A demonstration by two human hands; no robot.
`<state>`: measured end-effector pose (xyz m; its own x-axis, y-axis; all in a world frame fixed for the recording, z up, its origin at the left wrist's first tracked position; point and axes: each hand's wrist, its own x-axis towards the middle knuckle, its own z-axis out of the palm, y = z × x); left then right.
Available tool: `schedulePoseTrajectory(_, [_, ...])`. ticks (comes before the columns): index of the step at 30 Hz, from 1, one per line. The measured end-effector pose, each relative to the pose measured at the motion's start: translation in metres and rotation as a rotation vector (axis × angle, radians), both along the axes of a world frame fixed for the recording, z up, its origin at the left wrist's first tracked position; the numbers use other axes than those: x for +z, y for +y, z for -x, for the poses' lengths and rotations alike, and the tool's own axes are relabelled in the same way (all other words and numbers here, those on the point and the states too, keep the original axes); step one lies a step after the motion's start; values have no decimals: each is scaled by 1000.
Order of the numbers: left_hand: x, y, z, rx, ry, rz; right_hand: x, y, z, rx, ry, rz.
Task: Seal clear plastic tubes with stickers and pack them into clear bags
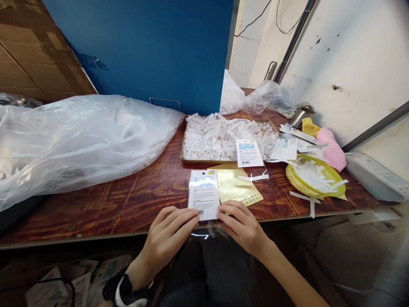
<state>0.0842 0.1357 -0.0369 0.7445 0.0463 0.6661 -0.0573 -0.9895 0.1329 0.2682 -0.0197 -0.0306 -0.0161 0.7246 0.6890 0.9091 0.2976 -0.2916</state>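
A clear plastic packet with a white printed card (204,198) inside lies at the table's front edge, its open-looking lower end hanging over the edge. My left hand (172,232) grips its lower left side, fingers together near the barcode. On the lower right side, my right hand (241,226) pinches the same packet. Both thumbs are mostly hidden. Behind the packet lies a yellow sheet (236,187) with rows of small round stickers at its near edge. A similar carded packet (249,153) leans on the front rim of a shallow box (211,162) heaped with small clear and white pieces.
A yellow basket (295,183) of white paper strips stands to the right, with loose strips (306,198) beside it. Another card (284,149) and a pink cloth (330,147) lie behind. A large filled plastic bag (79,145) covers the left side of the table (128,213).
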Motion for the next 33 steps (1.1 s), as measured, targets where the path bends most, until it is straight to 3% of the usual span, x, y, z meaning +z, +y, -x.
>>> schedulePoseTrajectory(10, [6, 2, 1, 27, 73, 92, 3, -2, -11, 84, -82, 83])
schedulePoseTrajectory(15, [11, 2, 1, 54, 87, 199, 10, 3, -12, 138, 60, 82])
schedulePoseTrajectory(23, [19, 12, -3, 12, 163, 535, 15, 10, -3, 117, 388, 142])
schedulePoseTrajectory(30, [34, 17, -13, 62, 426, 885, 21, 12, 6, -145, 754, 401])
schedulePoseTrajectory(33, [41, 20, -17, 178, 419, 1041, 21, 13, 7, -211, 817, 443])
